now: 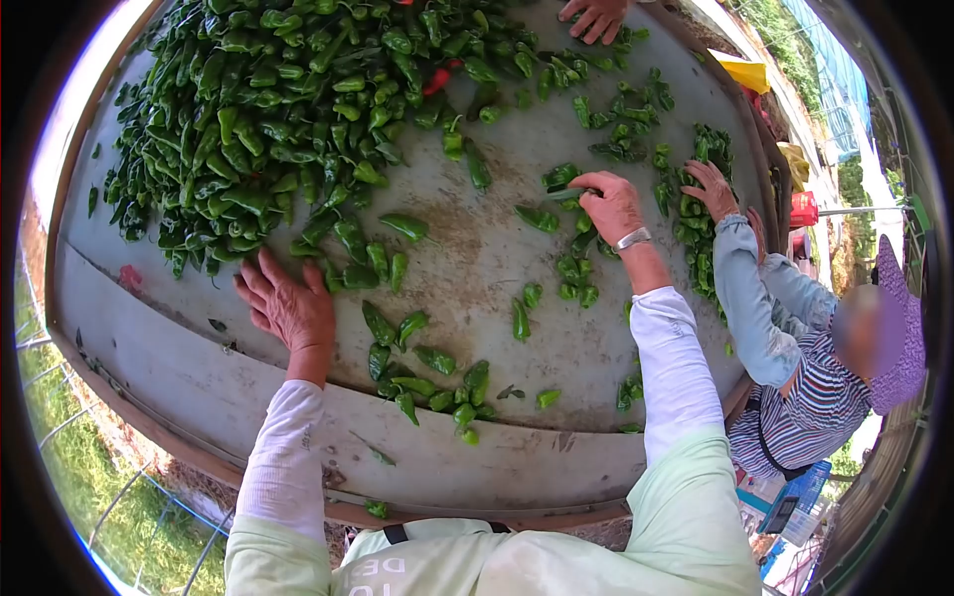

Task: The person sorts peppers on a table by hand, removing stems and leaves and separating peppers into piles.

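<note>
Left hand [288, 306]: fingers spread, at the near edge of the large pepper heap [258, 129], far left on the desk [462, 268]. Right hand [611, 209]: fingers bunched at a green pepper [562, 195], right of centre; whether gripped, cannot tell.

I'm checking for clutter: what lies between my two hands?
In the head view: loose peppers near your left hand, then bare, stained tabletop, then another pepper near your right hand.

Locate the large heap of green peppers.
In the head view, the heap of green peppers lies at upper left on the table, the wearer's left hand at its near edge.
</note>
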Motion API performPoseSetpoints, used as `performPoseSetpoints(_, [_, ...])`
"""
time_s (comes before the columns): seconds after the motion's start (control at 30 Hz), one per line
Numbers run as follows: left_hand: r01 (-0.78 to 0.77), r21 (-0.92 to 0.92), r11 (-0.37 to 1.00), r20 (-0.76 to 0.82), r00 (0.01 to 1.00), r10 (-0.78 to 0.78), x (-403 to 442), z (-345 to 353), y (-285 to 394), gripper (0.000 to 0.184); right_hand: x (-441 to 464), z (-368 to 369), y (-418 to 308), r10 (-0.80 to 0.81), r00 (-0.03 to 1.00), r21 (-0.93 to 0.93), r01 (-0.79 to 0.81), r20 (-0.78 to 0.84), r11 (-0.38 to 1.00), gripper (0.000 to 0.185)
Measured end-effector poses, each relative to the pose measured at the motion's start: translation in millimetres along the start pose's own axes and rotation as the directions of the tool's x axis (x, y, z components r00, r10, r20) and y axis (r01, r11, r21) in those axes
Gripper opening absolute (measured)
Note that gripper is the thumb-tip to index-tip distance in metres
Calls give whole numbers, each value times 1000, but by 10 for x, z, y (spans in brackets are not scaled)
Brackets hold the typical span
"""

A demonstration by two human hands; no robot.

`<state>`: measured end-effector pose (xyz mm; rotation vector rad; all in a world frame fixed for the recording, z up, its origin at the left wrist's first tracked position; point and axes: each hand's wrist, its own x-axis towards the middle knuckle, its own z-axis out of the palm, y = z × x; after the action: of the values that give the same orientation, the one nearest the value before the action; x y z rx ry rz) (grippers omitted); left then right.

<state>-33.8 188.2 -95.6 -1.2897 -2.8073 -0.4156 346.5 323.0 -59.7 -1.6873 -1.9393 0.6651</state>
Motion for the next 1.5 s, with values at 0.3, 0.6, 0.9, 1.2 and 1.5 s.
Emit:
performPoseSetpoints(0.3, [1, -5, 1000, -22, 1000, -1, -1, 30, -12, 67, 2, 330, -381, -24, 999, -522, 6, -28, 853, 18])
performPoseSetpoints(0.6, [1, 10, 1000, -20, 1000, -1, 10, 14, -16, 67, -133, 128, -124, 363, 911, 540, -409, 195, 736, 5])
performPoseSetpoints(0.9, [0, -1, 1000, 5, 1000, 0, 0, -5, -3, 68, -406, 702, -913, 314, 919, 961, -271, 239, 60, 19])
performPoseSetpoints(1.2, [-9, -16, 1000, -15, 1000, 9, -20, 15, -18, 68, -1938, 1648, -4285, -889, 451, 836, 456, 80, 307, 64])
performPoseSetpoints(1.5, [-2, -41, 999, -32, 999, 1, -10, -14, 5, 68, -480, 1076, -1476, -250, 968, -368, 236, 9, 899, 49])
